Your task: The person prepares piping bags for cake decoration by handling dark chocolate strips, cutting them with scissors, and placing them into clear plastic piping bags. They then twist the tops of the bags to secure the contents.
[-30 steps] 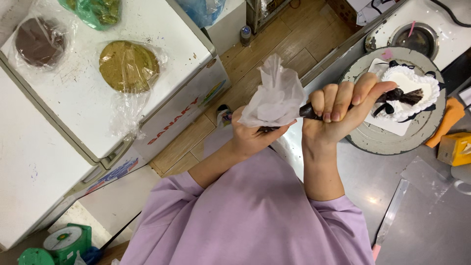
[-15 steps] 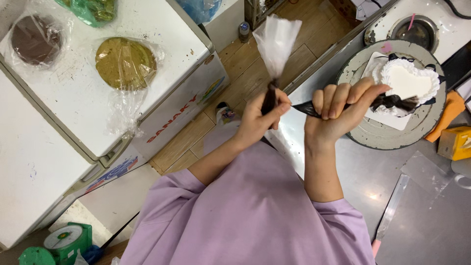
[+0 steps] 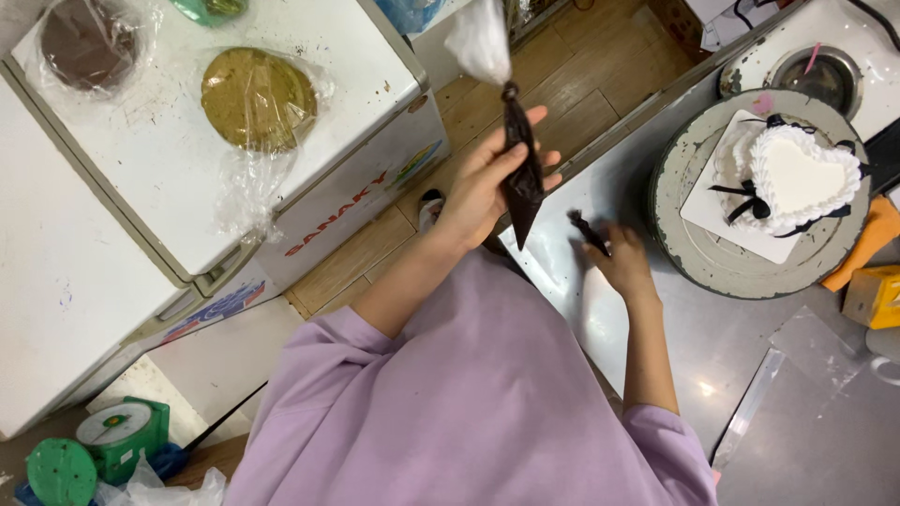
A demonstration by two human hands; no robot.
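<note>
Left hand closed around dark piping bag, held upright, pointed tip down, twisted clear top up, above gap between white chest and steel desk. Right hand lowered to desk, fingers curled on small dark piece; kind of piece not discernible. White heart-shaped cake with black ribbon bows seen on square board on round turntable, just beside right hand. Wrapped round brown disc lying on chest lid.
</note>
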